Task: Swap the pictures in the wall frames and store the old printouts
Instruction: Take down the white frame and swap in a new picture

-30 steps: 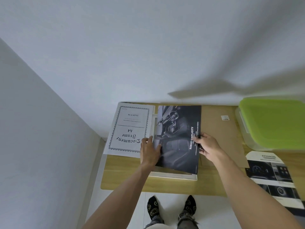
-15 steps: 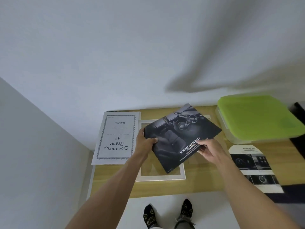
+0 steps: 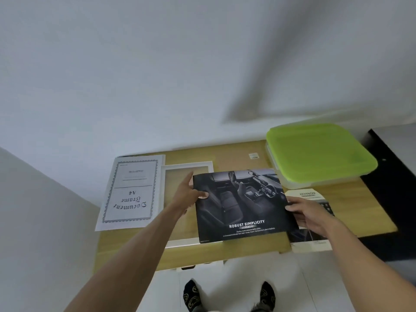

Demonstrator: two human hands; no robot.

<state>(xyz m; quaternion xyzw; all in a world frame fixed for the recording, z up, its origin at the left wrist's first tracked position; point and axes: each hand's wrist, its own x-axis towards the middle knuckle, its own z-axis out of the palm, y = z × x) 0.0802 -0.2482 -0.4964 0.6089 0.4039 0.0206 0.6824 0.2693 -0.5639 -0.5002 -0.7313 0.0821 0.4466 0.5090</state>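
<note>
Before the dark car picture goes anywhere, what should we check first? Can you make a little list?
1. Left hand grips the dark car printout at its left edge: ok.
2. Right hand pinches its right edge: ok.
3. Printout lifted and flat, no visible creases: ok.
4. White frame lies on the wooden table, its opening showing no picture: ok.
5. Green-lidded box for storing is shut: not ok if the printout goes there.
6. Second car printout sits partly under the right hand, so it may snag: cannot tell.
</note>
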